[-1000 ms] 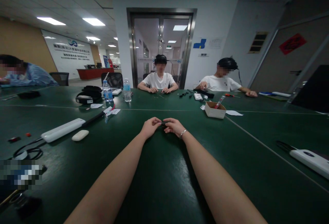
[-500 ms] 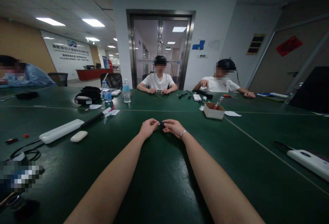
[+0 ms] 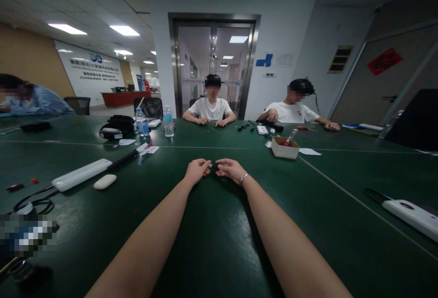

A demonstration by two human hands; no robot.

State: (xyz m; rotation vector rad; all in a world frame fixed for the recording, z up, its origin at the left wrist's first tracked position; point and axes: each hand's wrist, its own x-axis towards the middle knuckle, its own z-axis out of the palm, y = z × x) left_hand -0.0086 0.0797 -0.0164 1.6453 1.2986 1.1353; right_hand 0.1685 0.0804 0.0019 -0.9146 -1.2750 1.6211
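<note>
Both hands, left hand (image 3: 196,171) and right hand (image 3: 231,169), met far out on the green table (image 3: 212,243). Their fingertips pinched one small dark part (image 3: 213,165) between them, likely for steadiness.

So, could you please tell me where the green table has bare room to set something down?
Bare: between the forearms, below the left hand and right hand; also between right hand and cardboard box. Crowded: left, around the white power strip and cables.
</note>
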